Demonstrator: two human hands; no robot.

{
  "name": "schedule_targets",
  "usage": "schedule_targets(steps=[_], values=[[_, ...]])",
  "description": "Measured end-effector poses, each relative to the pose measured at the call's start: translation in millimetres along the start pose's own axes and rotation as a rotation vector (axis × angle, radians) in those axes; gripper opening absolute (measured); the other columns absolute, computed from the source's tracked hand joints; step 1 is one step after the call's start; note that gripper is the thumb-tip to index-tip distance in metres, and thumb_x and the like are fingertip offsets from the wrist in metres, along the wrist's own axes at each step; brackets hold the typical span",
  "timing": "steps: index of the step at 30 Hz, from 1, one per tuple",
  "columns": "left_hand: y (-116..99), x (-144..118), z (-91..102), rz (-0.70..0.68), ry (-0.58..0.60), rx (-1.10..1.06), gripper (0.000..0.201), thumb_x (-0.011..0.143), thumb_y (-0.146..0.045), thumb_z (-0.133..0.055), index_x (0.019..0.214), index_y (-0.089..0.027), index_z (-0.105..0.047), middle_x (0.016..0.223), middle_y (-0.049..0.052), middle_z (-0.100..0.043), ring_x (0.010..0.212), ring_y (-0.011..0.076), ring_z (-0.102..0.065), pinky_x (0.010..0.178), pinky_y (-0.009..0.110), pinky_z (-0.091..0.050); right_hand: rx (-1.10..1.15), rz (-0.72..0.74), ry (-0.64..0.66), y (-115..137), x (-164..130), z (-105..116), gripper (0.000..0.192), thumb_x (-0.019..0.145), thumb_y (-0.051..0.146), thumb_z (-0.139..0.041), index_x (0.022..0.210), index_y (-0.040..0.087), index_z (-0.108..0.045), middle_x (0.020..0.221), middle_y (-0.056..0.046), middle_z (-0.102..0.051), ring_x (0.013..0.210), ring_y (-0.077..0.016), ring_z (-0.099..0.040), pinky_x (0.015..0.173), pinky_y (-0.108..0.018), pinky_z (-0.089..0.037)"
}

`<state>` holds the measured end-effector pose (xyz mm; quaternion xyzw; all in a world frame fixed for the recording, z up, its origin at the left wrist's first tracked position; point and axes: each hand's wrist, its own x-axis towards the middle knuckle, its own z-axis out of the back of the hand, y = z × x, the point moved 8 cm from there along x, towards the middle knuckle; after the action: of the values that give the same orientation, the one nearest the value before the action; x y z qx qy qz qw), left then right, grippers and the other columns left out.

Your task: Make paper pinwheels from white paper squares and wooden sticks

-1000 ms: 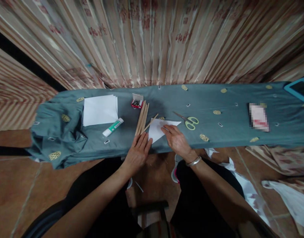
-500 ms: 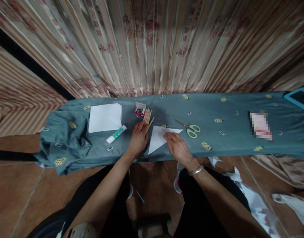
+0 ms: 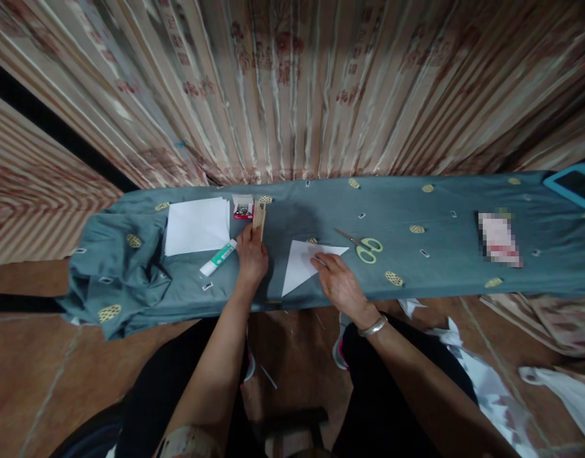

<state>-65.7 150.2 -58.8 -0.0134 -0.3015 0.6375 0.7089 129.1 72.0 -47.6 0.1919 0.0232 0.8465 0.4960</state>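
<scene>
My left hand (image 3: 253,256) has its fingers closed around the lower part of a bundle of thin wooden sticks (image 3: 259,217). Just left of their upper ends stands a small red box (image 3: 243,208) with its lid up and small metal pieces inside. A white paper triangle (image 3: 299,264) lies flat on the cloth. The fingers of my right hand (image 3: 339,283) are bent together on its right part, covering some of the edge. Scissors (image 3: 366,247) with green handles rest on the cloth beyond that hand, to the right.
A stack of white paper (image 3: 197,226) and a green-and-white glue stick (image 3: 219,257) lie left. Far right are a blurred packet (image 3: 500,240) and a blue-framed device (image 3: 576,184). Patterned cloth (image 3: 445,222) covers the narrow table. Paper scraps (image 3: 493,388) litter the floor.
My left hand has moved left, and the sticks and the red box have shifted left with it. My right hand stays on the paper triangle.
</scene>
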Motion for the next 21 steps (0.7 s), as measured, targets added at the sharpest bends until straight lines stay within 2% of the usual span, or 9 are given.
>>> schedule_targets(steps=[3,6,9,12,14,17,21], values=[[12,2,2.1,0.03,0.003,0.011,0.049,0.081,-0.007,-0.041,0.128,-0.008,-0.054,0.136,0.022,-0.051,0.122,0.0336,-0.051,0.103,0.052,-0.043,-0.008,0.002,0.012,0,0,0,0.039,0.094,0.012,-0.037,0.124,0.008,-0.062,0.125,-0.017,-0.063,0.113,-0.0276,-0.052,0.102,-0.043,-0.049],[4,-4,9.2,0.005,0.016,0.029,0.049,0.084,-0.014,-0.047,0.133,-0.011,-0.049,0.146,0.02,-0.043,0.134,0.0347,-0.042,0.107,0.053,-0.039,-0.006,-0.001,0.014,0,1,-1,0.039,0.093,0.011,-0.038,0.124,0.008,-0.062,0.125,-0.017,-0.062,0.113,-0.0277,-0.052,0.103,-0.044,-0.048],[-28,-20,18.6,-0.121,0.066,0.049,0.048,0.091,-0.022,-0.045,0.138,-0.012,-0.044,0.153,0.019,-0.035,0.144,0.0364,-0.026,0.11,0.057,-0.034,-0.004,-0.01,0.007,-1,0,-1,0.04,0.093,0.01,-0.038,0.124,0.009,-0.062,0.126,-0.017,-0.062,0.113,-0.0281,-0.052,0.103,-0.045,-0.047],[-76,-51,16.1,-0.432,0.246,-0.034,0.041,0.096,-0.026,-0.04,0.134,-0.012,-0.049,0.146,0.018,-0.047,0.144,0.0302,-0.031,0.112,0.051,-0.033,0.018,-0.011,0.005,-1,-1,-2,0.041,0.092,0.01,-0.038,0.126,0.01,-0.062,0.126,-0.017,-0.062,0.115,-0.028,-0.052,0.103,-0.046,-0.047],[-93,-75,9.0,-0.559,0.379,-0.057,0.042,0.096,-0.03,-0.045,0.134,-0.013,-0.05,0.141,0.016,-0.053,0.141,0.0286,-0.036,0.113,0.051,-0.033,0.039,-0.009,0.005,-1,-1,-1,0.042,0.093,0.01,-0.037,0.127,0.012,-0.061,0.126,-0.016,-0.062,0.116,-0.0274,-0.052,0.103,-0.045,-0.048],[-92,-94,1.4,-0.604,0.431,-0.019,0.05,0.093,-0.028,-0.051,0.139,-0.008,-0.043,0.145,0.02,-0.048,0.141,0.0292,-0.036,0.113,0.051,-0.034,0.058,-0.001,-0.004,-3,-1,0,0.042,0.094,0.012,-0.036,0.128,0.012,-0.06,0.127,-0.015,-0.063,0.118,-0.0264,-0.052,0.104,-0.044,-0.047],[-82,-103,0.0,-0.676,0.378,0.037,0.047,0.094,-0.018,-0.046,0.139,-0.006,-0.042,0.146,0.02,-0.047,0.14,0.0288,-0.039,0.113,0.048,-0.036,0.007,-0.071,-0.046,-24,-2,8,0.039,0.095,0.015,-0.038,0.125,0.006,-0.061,0.125,-0.017,-0.064,0.115,-0.0272,-0.055,0.104,-0.043,-0.047]])
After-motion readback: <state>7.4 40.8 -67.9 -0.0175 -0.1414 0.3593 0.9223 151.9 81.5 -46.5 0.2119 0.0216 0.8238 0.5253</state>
